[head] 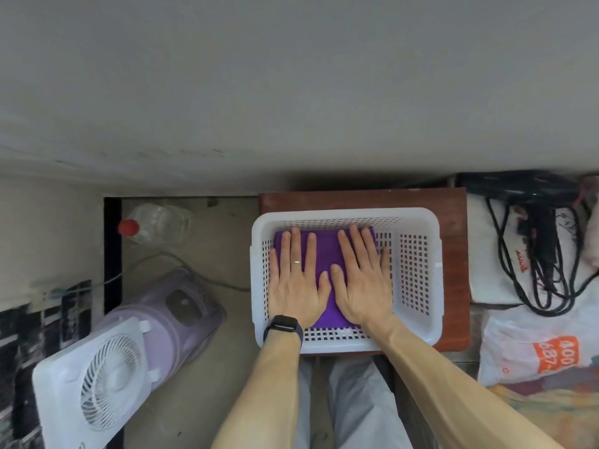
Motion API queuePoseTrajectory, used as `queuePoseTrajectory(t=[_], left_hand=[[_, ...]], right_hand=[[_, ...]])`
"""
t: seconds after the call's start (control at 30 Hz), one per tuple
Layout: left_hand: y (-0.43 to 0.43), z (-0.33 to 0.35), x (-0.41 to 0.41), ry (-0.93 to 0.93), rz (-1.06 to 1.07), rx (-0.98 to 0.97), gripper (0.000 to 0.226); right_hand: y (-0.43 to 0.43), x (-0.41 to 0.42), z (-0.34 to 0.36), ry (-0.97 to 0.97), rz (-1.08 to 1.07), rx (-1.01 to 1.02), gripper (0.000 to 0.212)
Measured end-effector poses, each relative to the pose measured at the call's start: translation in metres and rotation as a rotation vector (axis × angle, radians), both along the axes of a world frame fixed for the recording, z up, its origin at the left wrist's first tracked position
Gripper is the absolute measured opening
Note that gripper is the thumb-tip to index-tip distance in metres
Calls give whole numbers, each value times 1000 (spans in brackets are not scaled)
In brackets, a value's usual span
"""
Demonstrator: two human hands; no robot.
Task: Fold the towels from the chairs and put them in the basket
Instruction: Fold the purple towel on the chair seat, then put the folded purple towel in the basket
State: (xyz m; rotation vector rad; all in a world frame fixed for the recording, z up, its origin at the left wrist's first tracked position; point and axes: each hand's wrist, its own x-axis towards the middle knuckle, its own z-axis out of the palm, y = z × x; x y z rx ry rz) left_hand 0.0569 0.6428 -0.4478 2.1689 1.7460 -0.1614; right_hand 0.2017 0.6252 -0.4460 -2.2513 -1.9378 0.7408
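A white perforated plastic basket (418,264) stands on a small reddish-brown wooden stool (453,241). A folded purple towel (325,251) lies flat in the left half of the basket. My left hand (296,280), with a ring and a black wristwatch, rests palm down on the towel's left side. My right hand (361,277) lies flat on its right side. All fingers are spread and nothing is gripped. Most of the towel is hidden under the hands.
A white and lilac fan (129,358) lies on the floor at the left, with a clear red-capped bottle (152,225) behind it. Black cables (538,254) and a printed plastic bag (544,348) sit at the right. A grey wall rises behind the stool.
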Motion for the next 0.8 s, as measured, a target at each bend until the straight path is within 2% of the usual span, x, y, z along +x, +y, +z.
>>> queuePoseTrajectory(t=[0.33,0.6,0.8], left_hand=[[6,9,-1,52,-16,-55,67],[11,73,-9,147,-123,-133,67],[-14,158,-22,66,137,-47,70]], right_hand=[[4,-4,4,-95,34,-89,63],[11,7,72,-188,166,-191,60],[8,22,145,-62,341,-79,54]])
